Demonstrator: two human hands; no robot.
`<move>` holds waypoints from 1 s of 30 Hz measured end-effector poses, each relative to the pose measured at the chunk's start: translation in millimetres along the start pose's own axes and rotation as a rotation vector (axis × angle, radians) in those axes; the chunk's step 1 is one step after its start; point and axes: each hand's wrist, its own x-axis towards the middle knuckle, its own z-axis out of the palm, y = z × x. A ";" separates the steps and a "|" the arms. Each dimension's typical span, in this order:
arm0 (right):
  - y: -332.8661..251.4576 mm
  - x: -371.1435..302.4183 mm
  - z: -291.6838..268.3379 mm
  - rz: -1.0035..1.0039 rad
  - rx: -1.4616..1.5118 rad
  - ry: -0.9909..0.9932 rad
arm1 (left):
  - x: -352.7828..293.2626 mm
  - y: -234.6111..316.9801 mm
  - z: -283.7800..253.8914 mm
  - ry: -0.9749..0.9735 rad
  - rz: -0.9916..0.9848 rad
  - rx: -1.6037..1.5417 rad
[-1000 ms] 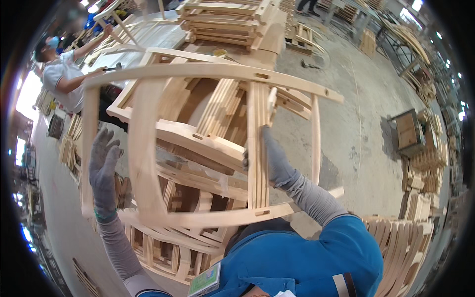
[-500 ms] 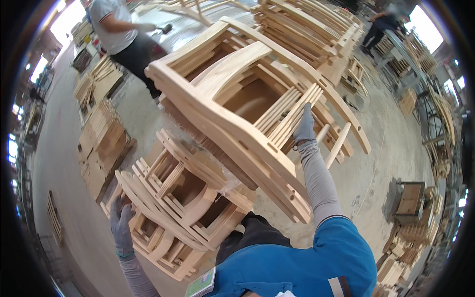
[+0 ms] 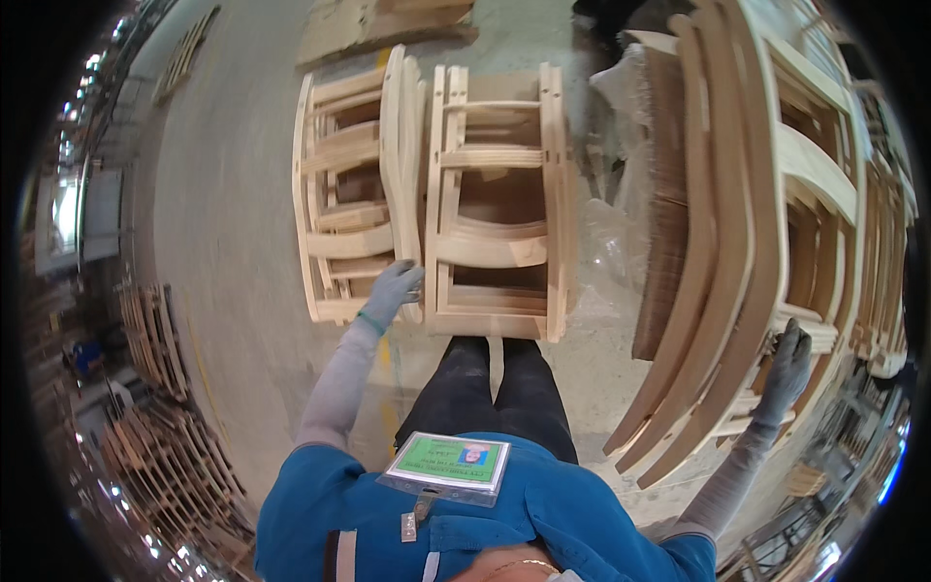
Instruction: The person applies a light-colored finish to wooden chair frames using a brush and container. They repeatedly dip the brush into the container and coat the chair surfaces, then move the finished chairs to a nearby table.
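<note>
My left hand (image 3: pixel 398 284), in a grey glove, is closed on the near part of a curved wooden rail (image 3: pixel 399 165). That rail is the inner side of the left stack of pale chair-back frames (image 3: pixel 351 242), lying low in front of me. At the right, my gloved right hand (image 3: pixel 789 364) is closed round a bundle of thin wooden slats (image 3: pixel 815 337). The slats lie across a higher stack of curved frames (image 3: pixel 766 194). My right fingers partly hide the slat ends.
A second low stack of frames (image 3: pixel 499 325) stands beside the left one. Clear plastic wrap (image 3: pixel 606 252) and a brown cardboard edge (image 3: pixel 661 194) line the higher stack. Slatted wood piles (image 3: pixel 175 466) are at the far left; a board (image 3: pixel 388 24) lies ahead.
My view has swung left and down, bringing the low stacks to the middle. My left hand shows at the inner rail now. My right hand stays at the slats.
</note>
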 end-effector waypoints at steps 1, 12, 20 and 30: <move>-28.2 -16.8 15.1 -0.110 -0.137 0.071 | 20.7 -19.7 3.7 -0.065 -0.057 -0.132; -41.2 -33.7 60.6 -0.055 -0.525 0.260 | 244.3 -178.2 88.7 0.174 -0.508 -0.904; -48.7 -33.8 72.0 0.159 -0.515 0.268 | 286.0 -201.6 117.4 0.159 -0.236 -1.441; -38.2 -35.1 66.1 -0.167 -0.491 0.274 | 174.0 -99.9 116.3 0.224 0.092 -1.250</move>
